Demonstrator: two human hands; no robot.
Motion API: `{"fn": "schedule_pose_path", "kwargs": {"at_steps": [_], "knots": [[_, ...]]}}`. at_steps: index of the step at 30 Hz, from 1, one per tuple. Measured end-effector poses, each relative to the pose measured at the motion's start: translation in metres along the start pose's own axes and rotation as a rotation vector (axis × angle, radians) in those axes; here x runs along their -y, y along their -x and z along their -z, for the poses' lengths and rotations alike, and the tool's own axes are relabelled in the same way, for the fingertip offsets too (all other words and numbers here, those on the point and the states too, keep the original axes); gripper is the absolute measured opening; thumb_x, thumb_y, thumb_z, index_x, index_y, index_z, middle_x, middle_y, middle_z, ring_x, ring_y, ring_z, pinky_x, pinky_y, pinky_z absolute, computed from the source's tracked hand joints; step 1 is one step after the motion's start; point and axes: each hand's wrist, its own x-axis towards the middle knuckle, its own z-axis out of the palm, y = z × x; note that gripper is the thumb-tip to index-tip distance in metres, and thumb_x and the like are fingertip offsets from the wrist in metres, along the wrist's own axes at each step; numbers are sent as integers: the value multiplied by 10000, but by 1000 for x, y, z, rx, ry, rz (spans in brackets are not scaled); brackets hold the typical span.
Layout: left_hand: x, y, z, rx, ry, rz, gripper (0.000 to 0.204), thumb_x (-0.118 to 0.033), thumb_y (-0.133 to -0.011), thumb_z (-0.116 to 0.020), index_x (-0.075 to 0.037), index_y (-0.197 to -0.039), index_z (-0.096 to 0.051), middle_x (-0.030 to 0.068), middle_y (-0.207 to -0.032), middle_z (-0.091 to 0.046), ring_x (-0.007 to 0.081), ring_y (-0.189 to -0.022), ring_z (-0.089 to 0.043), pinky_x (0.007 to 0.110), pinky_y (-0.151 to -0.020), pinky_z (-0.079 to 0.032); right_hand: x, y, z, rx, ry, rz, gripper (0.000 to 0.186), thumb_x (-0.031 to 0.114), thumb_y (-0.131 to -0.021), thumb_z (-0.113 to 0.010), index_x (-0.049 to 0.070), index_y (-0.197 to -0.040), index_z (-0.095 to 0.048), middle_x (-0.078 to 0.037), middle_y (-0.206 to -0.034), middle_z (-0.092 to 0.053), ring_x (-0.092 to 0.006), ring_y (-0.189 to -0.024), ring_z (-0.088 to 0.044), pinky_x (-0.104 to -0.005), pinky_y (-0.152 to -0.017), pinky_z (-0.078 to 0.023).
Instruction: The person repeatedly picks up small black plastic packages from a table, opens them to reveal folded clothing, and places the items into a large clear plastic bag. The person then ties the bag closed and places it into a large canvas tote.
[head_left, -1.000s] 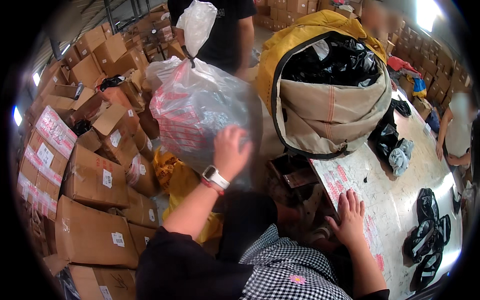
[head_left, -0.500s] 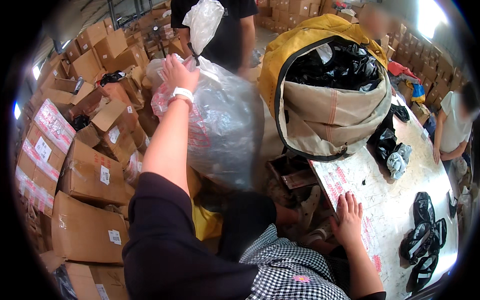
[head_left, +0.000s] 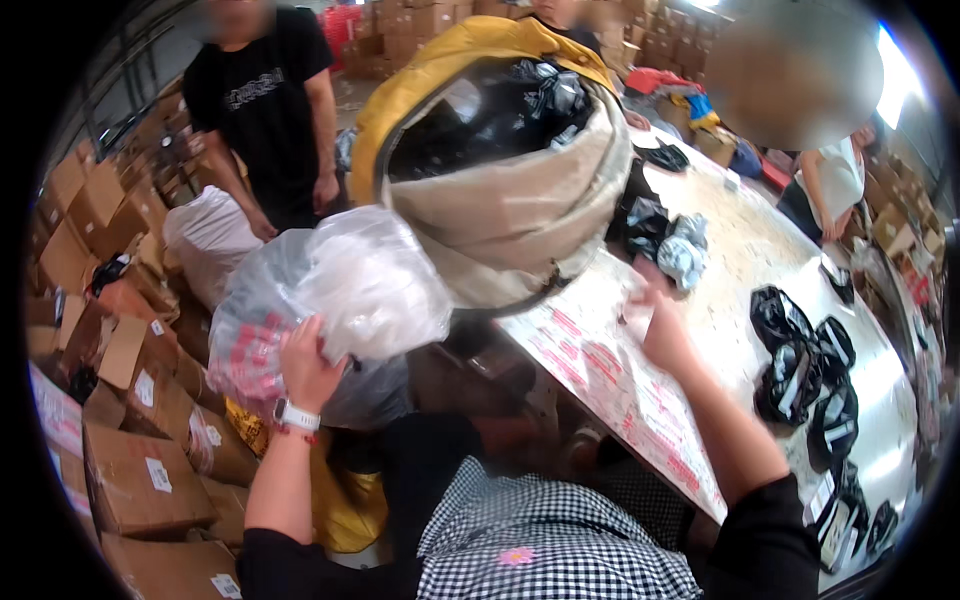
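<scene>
My left hand (head_left: 312, 360) grips the large translucent plastic bag (head_left: 250, 315) with red printing, whose bunched whitish top (head_left: 365, 280) now leans rightward. My right hand (head_left: 655, 318) is raised over the metal table (head_left: 760, 230); its fingers are smeared by motion, so what they may hold is unclear. Beyond both hands, a big yellow and beige sack (head_left: 490, 215) stands at the table's end, packed with black plastic parcels (head_left: 470, 115). A pale grey bundle (head_left: 683, 250) lies beside black packages behind my right hand.
Cardboard boxes (head_left: 135, 475) are piled along my left. A co-worker in black (head_left: 260, 120) stands behind another white bag (head_left: 205, 240); two other people (head_left: 830, 175) stand across the table. Several black packages (head_left: 790, 370) lie on its right. Yellow material (head_left: 345, 500) is low near my legs.
My left hand moved lower, tipping the clear bag down and turning its top toward me. My right hand lifted from the table edge and moved forward. The view shifted, bringing the sack leftward.
</scene>
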Motion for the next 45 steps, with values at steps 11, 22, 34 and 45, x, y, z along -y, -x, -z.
{"fn": "schedule_pose_path", "kwargs": {"at_steps": [11,22,34,45], "knots": [[-102,-27,11,89,1108,505,281,-256,-957,-734,-14,-1085,-668,-15,-889,-655,75,-786,-552,265,-718,-459,182,-43,-37,351,-293,497,273,113,-881,-718,29,-1137,-676,-135,-932,-676,-312,-886,-659,-422,-794,-527],[-76,-23,29,313,1288,627,452,-432,-1054,-550,-23,-1221,-646,17,-1067,-680,85,-930,-602,259,-821,-485,242,-51,-121,193,-615,256,250,135,-848,-758,32,-1048,-648,-156,-950,-662,-331,-876,-659,-407,-771,-534],[-76,-32,30,402,1040,470,549,-470,-1025,-580,25,-1259,-617,41,-1058,-657,116,-845,-576,274,-777,-482,227,-61,-135,538,-722,42,331,260,-1028,-546,94,-746,-501,-3,-611,-467,-150,-525,-433,-301,-497,-342],[-91,-57,48,266,354,124,413,-421,-872,-749,-28,-906,-629,127,-617,-519,323,-581,-539,428,-565,-432,231,-23,-42,642,-1807,-603,331,213,-1055,-470,143,-735,-421,71,-647,-332,-70,-551,-291,-251,-490,-229]]}}
